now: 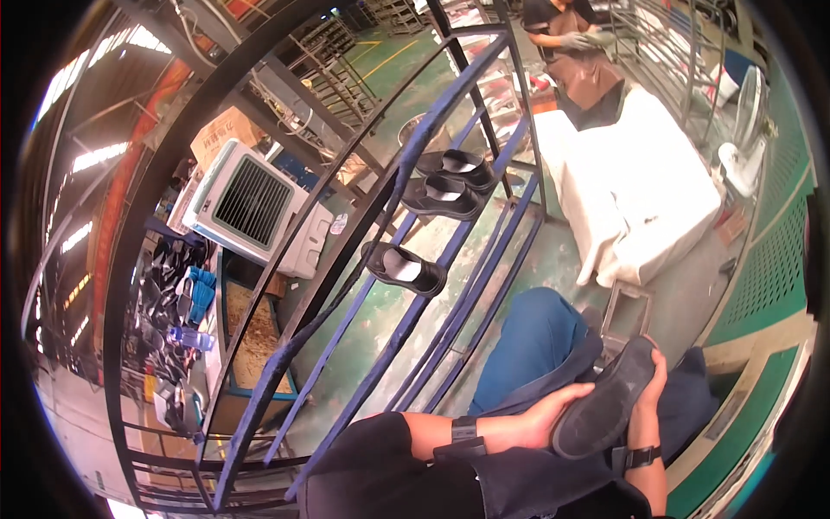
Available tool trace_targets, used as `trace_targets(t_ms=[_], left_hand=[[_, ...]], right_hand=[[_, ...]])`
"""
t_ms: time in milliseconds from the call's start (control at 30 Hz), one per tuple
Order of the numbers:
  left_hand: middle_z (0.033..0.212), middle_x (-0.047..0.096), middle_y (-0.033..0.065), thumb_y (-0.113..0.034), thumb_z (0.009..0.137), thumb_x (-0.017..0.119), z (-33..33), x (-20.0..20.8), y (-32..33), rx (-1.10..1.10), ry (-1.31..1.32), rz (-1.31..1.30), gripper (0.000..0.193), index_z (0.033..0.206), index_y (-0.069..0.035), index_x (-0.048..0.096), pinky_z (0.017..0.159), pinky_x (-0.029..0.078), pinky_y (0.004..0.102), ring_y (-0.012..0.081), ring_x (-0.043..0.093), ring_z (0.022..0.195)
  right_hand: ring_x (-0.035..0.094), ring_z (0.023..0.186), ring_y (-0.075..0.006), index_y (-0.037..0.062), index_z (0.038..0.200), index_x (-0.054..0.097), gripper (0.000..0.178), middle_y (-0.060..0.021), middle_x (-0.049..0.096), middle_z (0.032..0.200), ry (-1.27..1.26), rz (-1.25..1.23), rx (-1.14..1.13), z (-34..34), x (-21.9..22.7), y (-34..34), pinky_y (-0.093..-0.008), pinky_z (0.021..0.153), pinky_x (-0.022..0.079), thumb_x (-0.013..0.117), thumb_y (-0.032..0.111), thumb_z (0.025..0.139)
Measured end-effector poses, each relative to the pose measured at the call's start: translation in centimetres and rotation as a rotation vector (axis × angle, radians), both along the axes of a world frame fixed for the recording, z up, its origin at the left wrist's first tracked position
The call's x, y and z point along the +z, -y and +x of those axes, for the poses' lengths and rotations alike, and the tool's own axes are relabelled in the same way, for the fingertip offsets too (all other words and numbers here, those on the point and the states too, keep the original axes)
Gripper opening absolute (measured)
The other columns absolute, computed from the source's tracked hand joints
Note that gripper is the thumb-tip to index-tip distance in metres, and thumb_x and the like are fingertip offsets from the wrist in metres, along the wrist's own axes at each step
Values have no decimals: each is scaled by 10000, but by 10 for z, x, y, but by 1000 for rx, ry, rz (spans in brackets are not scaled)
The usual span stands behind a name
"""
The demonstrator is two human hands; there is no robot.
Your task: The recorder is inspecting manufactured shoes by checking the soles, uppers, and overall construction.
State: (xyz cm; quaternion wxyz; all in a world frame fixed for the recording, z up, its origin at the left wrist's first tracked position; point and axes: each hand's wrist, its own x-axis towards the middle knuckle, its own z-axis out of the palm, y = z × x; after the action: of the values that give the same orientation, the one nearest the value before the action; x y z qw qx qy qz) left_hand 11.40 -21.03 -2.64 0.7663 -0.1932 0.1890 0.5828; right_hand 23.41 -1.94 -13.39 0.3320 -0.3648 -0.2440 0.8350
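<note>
A black shoe [605, 402] is held over my lap, its dark sole turned toward me. My left hand [553, 413] grips it along the left side near the lower end, thumb lying against the edge. Around the right side and upper end wraps my right hand [654, 381], its fingers partly hidden behind the shoe. Black bands circle both wrists. On the rack [380, 372] to my left, with blue-wrapped bars, stand a nearer black shoe [405, 270] and two more farther back, a black shoe [443, 199] and another black shoe [474, 173], all with pale insoles.
Ahead stands a block draped in white cloth [631, 190], with a gloved person [579, 43] behind it. A small metal frame [627, 313] is near my knees. Green perforated panels [761, 281] rise at the right. Beyond the rack is a white air cooler [251, 203].
</note>
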Motion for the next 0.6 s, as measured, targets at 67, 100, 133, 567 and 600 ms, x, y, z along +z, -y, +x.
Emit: trace_targets(t_ms=[67, 100, 133, 567, 600], left_hand=[[1317, 623, 84, -225, 980, 594, 0, 11, -7, -83, -118, -32, 544, 1486, -147, 412, 991, 531, 425, 217, 634, 1171], [1331, 610, 82, -212, 979, 588, -4, 14, -10, -117, -119, -11, 578, 1509, -161, 362, 988, 534, 429, 213, 635, 1168], [1344, 596, 80, -198, 978, 581, -8, 18, -12, -149, -118, 5, 616, 1532, -176, 312, 985, 536, 433, 209, 637, 1164], [1506, 432, 111, -107, 934, 614, -36, 64, -32, -333, -235, 138, 969, 1619, -150, -71, 994, 509, 361, 185, 586, 1211], [1506, 432, 111, -107, 934, 614, -35, 64, -32, -334, -237, 148, 969, 1619, -150, -71, 994, 509, 361, 185, 586, 1211]], right_hand=[[699, 894, -248, 6, 1206, 641, 418, -122, 706, 1047, 10, -78, -9, 10, -10, -6, -359, 803, 575, 493, 286, 933], [702, 882, -250, -2, 1163, 662, 410, -123, 712, 1033, 25, -177, -25, 14, -16, -11, -359, 801, 575, 499, 289, 925], [702, 882, -250, -2, 1163, 662, 410, -123, 712, 1033, 23, -167, -19, 13, -12, -11, -359, 801, 575, 499, 289, 925], [659, 1066, -289, 31, 1234, 638, 619, -133, 687, 1168, -45, -219, -131, 28, 54, 22, -426, 956, 525, 383, 513, 942], [655, 1078, -276, 36, 1263, 623, 594, -134, 674, 1195, -137, -172, -91, 27, 52, 12, -406, 957, 528, 399, 500, 966]])
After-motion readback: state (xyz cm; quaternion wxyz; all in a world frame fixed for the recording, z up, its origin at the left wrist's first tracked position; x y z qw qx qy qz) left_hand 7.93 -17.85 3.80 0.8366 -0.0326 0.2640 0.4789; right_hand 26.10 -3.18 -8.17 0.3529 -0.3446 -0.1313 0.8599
